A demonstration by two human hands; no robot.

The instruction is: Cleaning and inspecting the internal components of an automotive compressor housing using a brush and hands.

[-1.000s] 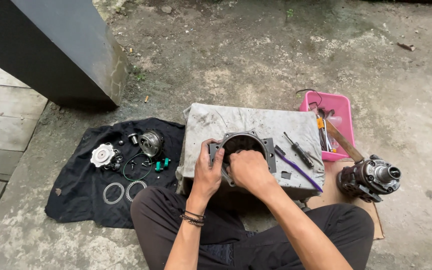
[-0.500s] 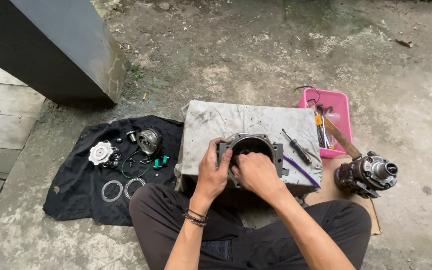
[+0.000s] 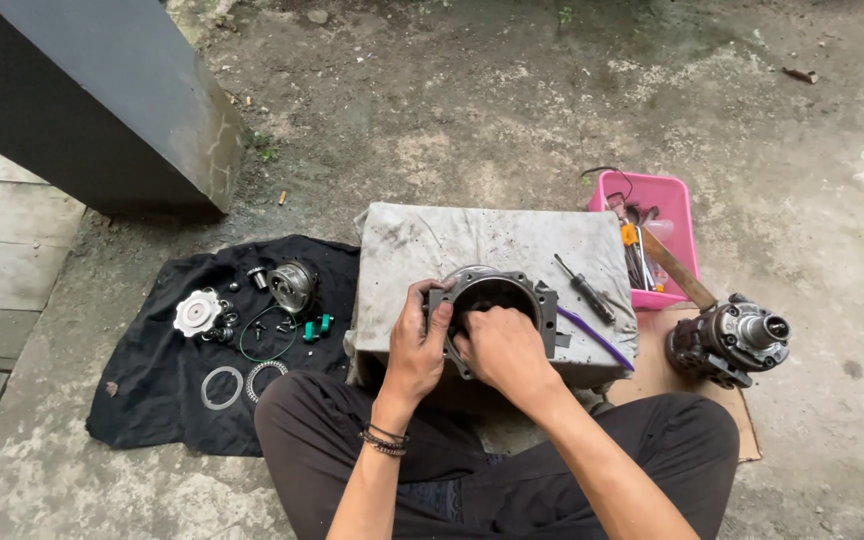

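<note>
A grey metal housing (image 3: 500, 288) with a round opening lies on a cloth-covered block (image 3: 432, 245) in front of my crossed legs. My left hand (image 3: 417, 340) grips its left edge, thumb on top. My right hand (image 3: 502, 345) rests on the near rim, fingers curled into the opening; what they pinch is hidden. A black-handled screwdriver (image 3: 585, 288) and a purple tool (image 3: 594, 337) lie on the block just right of the housing.
A black cloth (image 3: 152, 390) on the left carries a white disc (image 3: 196, 312), a round metal part (image 3: 292, 285), rings (image 3: 222, 387) and small pieces. A pink tray (image 3: 670, 195) of tools and a cylindrical metal assembly (image 3: 732, 340) on cardboard sit right. A dark slanted pillar (image 3: 102, 100) stands far left.
The view has shifted slightly. Both hands stay on the housing, the right hand working a little lower on its near rim.
</note>
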